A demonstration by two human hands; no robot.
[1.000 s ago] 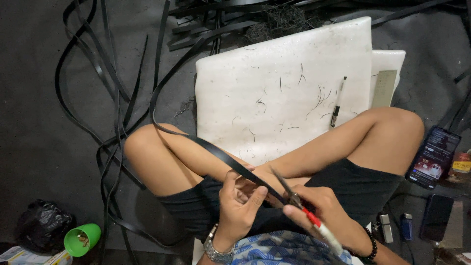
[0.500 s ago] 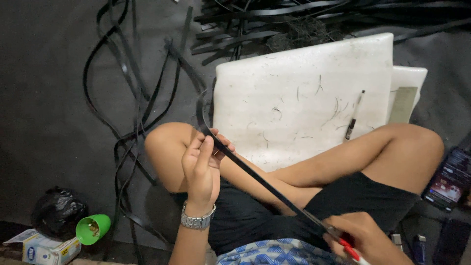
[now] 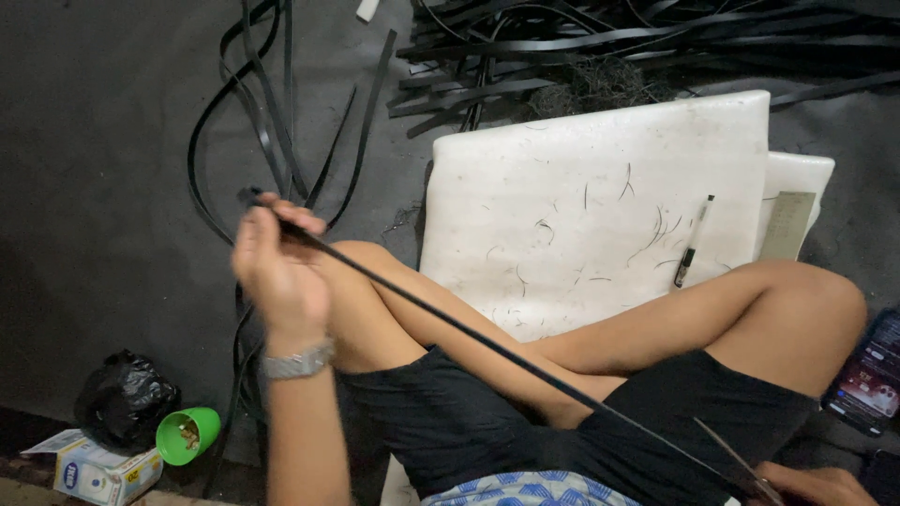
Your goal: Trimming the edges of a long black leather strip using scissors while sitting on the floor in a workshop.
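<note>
Dark floor, white board [image 3: 600, 215] ahead. Left hand [image 3: 281, 272] pinches strip [image 3: 487, 347] end, raised over knee; right hand [image 3: 816, 485] grips scissors [image 3: 736, 464] low. Keep strip taut, cut straight.

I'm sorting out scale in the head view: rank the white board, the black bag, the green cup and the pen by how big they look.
1. white board
2. black bag
3. green cup
4. pen

The cup and the pen are hard to compare: the pen is longer but far thinner.

Left hand [image 3: 279, 272] raised, fingers [image 3: 291, 217] pinched; legs crossed.
</note>
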